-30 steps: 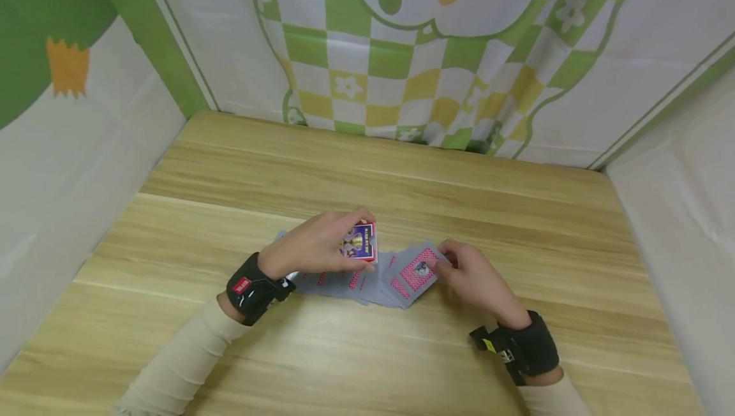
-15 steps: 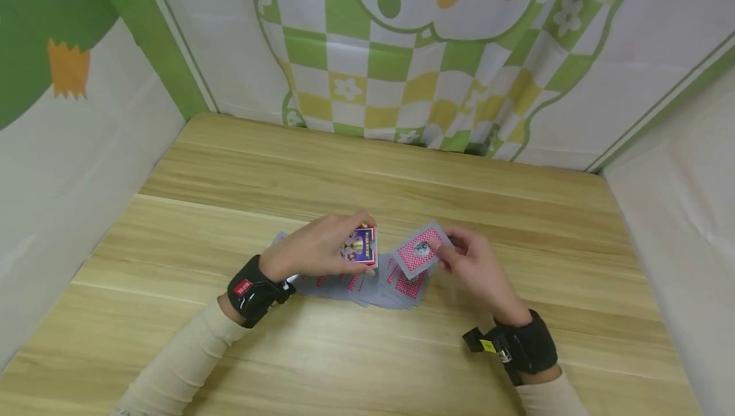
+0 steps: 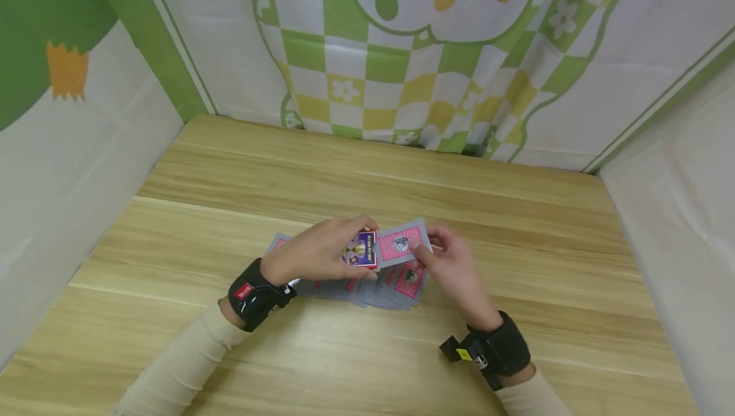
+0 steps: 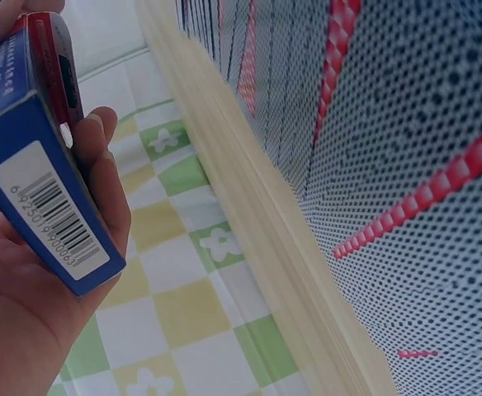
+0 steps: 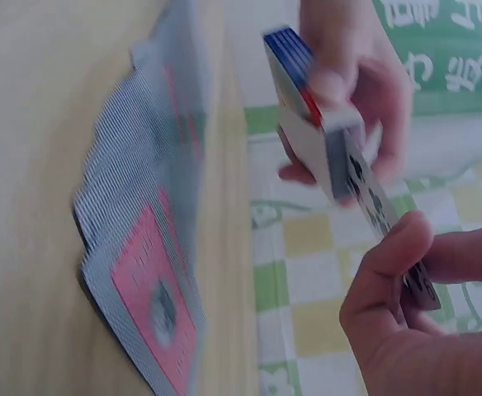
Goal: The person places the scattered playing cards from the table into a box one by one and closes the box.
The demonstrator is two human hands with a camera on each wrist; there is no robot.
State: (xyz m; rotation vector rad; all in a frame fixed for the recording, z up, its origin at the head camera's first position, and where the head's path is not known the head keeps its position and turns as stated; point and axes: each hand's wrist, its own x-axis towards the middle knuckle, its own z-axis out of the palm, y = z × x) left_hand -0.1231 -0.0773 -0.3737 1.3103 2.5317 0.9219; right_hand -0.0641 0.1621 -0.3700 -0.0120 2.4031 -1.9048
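My left hand grips a blue and red card box above the table, its open end turned to the right. A barcode label shows on the box's end in the left wrist view. With thumb and fingers my right hand pinches a playing card, red-patterned back up. The card's far end sits at the mouth of the box, and black pips show on its face in the right wrist view. Beneath both hands a row of overlapping cards lies face down, partly hidden by my left hand.
The wooden table extends on all sides of the cards. A checkered green, yellow and white curtain hangs along its back edge. White sheets close off the left and right sides.
My right hand has lifted a card off the right end of the row and brought it leftward to the box's opening. My left hand and the box have barely moved.
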